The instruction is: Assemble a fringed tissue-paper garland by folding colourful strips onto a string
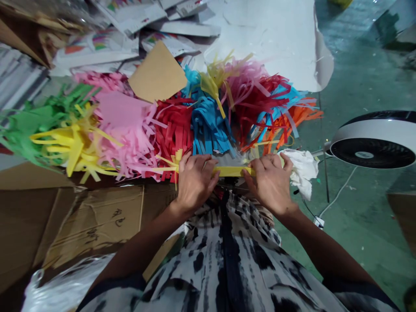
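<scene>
Gripping yellow strip (231, 171); left hand (196, 180), right hand (270, 182) curled closed on it. Likely light, limp, tearable; best held at two points.

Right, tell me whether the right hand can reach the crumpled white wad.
Probably yes: the right hand is beside the white wad, nothing visible between them, though it holds the yellow strip.

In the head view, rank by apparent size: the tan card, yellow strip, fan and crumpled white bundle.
1. Fan
2. Tan card
3. Crumpled white bundle
4. Yellow strip, counting only what shows between the left hand and right hand
</scene>
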Tool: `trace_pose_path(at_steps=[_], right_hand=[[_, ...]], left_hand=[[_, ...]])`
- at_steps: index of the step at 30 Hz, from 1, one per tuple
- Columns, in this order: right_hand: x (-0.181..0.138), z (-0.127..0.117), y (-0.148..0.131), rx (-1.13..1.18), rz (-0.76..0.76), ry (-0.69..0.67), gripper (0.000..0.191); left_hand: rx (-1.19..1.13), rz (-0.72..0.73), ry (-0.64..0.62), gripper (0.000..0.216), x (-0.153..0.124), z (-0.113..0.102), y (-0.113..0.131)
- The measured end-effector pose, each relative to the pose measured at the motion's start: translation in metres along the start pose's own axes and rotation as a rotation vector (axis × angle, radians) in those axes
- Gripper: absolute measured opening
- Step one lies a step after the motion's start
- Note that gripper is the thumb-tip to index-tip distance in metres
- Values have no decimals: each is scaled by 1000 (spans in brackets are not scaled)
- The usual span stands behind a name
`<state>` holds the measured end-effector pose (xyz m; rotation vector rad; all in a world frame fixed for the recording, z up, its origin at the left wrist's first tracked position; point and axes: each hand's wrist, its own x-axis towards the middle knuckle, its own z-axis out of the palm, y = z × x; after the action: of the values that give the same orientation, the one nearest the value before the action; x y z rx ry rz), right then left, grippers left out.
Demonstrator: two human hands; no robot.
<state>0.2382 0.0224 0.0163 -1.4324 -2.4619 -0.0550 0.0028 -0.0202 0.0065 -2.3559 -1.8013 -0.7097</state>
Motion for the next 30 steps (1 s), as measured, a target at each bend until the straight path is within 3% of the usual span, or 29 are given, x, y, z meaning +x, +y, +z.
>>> trace_pose_path(at_steps=[4,7,11,14,17,20,24,27,30], right_hand=[[-10,6,-6,20,-234,175,22],[-22,9,-1,67,-333,181,29],[-35,6,19,82,-280,176,35],[-38,2,29,129,-249,142,39],[-35,-2,27,136,-227,100,33],[-28,-6,21,117,-216,83,25],[-21,-14,17,88,-207,26,20],[-16,-19,14,56,-199,-16,17],[-10,-19,8,41,-207,16,15]], left_hand=[[-41,333,17,30,-3,5,2],[-73,423,-81,33,-7,5,-6],[-62,425,-142,40,-14,-13,-36],[26,332,-41,29,-16,-37,-57],[95,167,78,21,-14,-51,-54],[18,199,155,23,-9,-41,-29],[-137,355,-8,19,-1,-7,3],[-130,333,-72,15,5,8,7],[-125,332,-103,18,8,10,3]])
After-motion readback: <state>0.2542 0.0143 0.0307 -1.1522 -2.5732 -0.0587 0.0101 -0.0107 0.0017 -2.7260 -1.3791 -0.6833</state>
